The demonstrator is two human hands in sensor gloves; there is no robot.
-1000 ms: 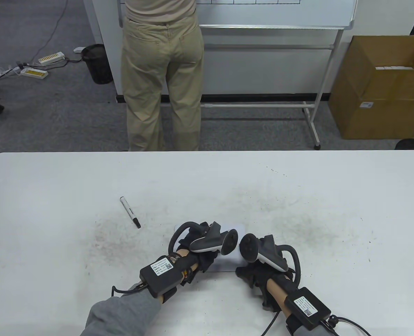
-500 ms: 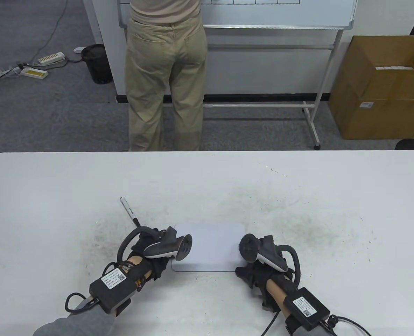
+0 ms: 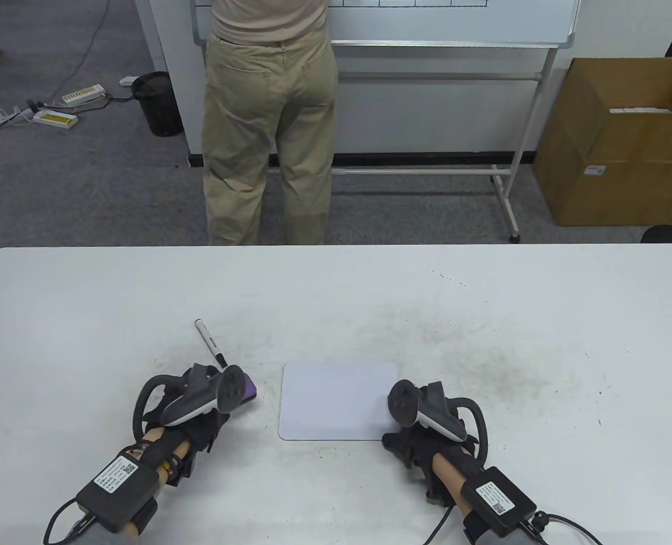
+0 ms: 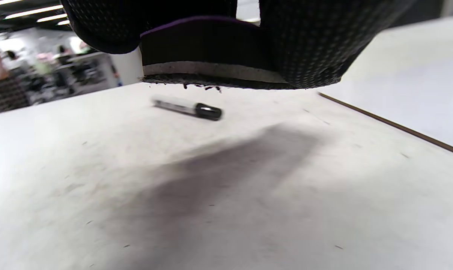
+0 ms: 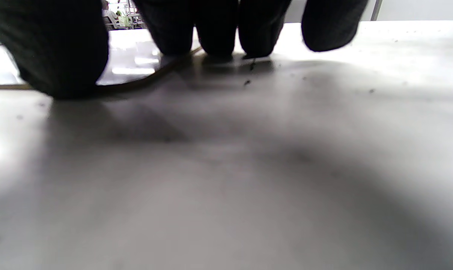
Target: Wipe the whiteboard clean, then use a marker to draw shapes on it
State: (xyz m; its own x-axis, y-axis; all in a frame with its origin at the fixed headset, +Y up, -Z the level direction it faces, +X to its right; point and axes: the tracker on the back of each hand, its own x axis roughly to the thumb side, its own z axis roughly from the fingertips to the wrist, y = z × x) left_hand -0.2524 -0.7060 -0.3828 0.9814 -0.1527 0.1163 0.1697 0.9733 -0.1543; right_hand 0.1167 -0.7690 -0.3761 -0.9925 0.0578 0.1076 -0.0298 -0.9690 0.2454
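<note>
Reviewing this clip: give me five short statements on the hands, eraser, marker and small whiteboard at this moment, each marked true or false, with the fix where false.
1. The left hand grips a purple-backed eraser. True.
2. The eraser rests on the small whiteboard. False: it is held above the bare table, to the left of the board.
3. The marker lies capped on the table beyond the left hand. True.
4. The right hand holds the marker. False: its fingers rest at the board's right edge and hold nothing.
5. The small whiteboard has shapes drawn on it. False: what shows of its surface is blank.
</note>
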